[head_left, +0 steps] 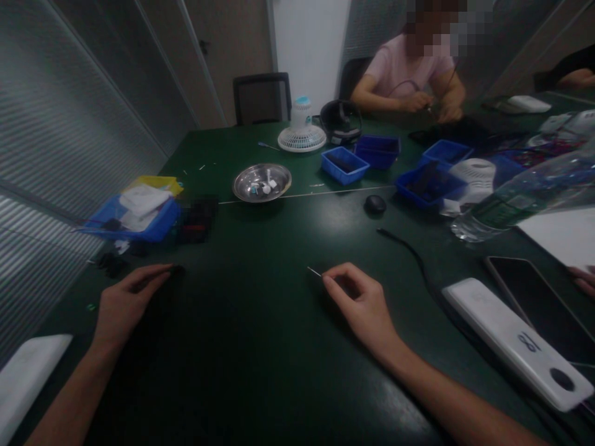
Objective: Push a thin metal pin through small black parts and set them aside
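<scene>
Over the dark green table [260, 322], my right hand [360, 300] pinches a thin, pale stick-like piece [315, 271] between thumb and forefinger, its free end pointing left. It may be a metal pin; I cannot tell for sure. On the left side, my left hand [123, 303] has thumb and fingertips pressed together at a small black piece [178, 269], too dark to name. The hands are well apart. Beyond them stands a round metal dish [239, 187] with several small white and bluish bits inside.
A blue bin [162, 226] of white wrapping sits at left. Rightward are a black mouse [375, 204], a cable [413, 251], a white power bank [506, 334], a phone [539, 297] and a plastic bottle [511, 201]. Behind are a white fan part [302, 133] and a co-worker [409, 74].
</scene>
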